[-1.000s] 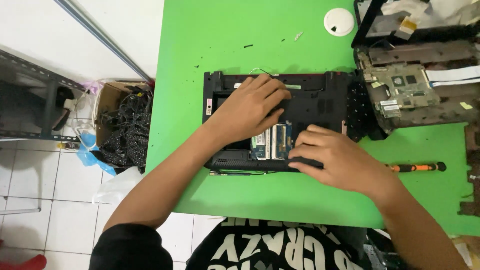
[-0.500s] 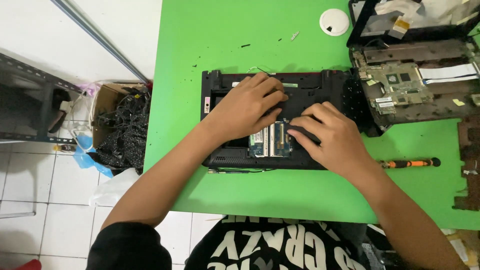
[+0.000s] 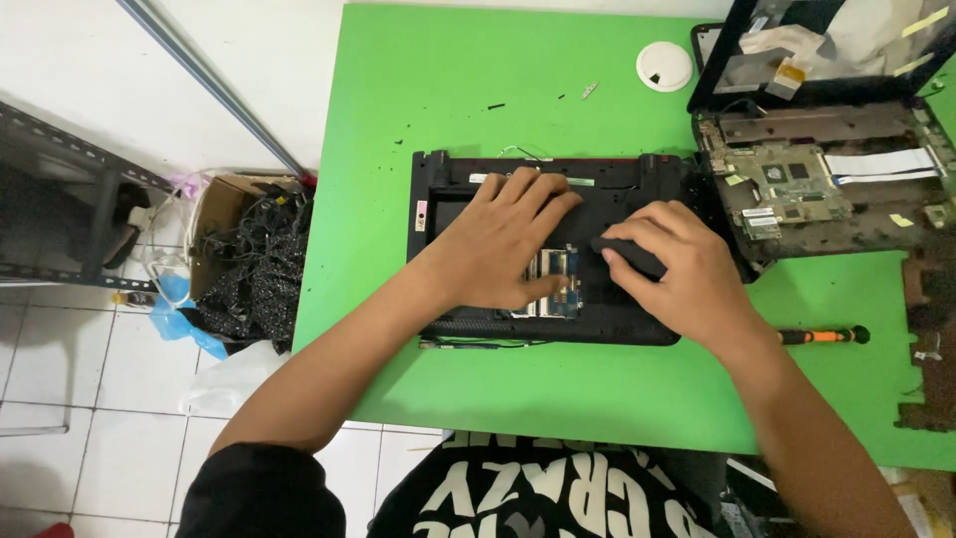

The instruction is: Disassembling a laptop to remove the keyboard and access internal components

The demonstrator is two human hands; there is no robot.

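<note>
A black laptop base point(image 3: 448, 194) lies bottom-up on the green table point(image 3: 448, 90), with a small circuit board point(image 3: 554, 267) showing in an open bay. My left hand point(image 3: 503, 244) rests flat on the middle of the base, fingers stretched toward its far edge, partly covering the bay. My right hand point(image 3: 692, 284) is over the right part of the base and grips a small black part point(image 3: 629, 255) between thumb and fingers, just right of the circuit board.
A second dismantled laptop with a bare motherboard point(image 3: 797, 189) sits at the right. An orange-and-black screwdriver point(image 3: 822, 336) lies near my right wrist. A white round disc point(image 3: 664, 67) is at the back. A cardboard box of cables point(image 3: 249, 259) and a metal shelf point(image 3: 60, 209) stand on the floor to the left.
My right hand has moved from the base's front edge up toward its middle right, carrying the small black part. My left hand has stayed on the base.
</note>
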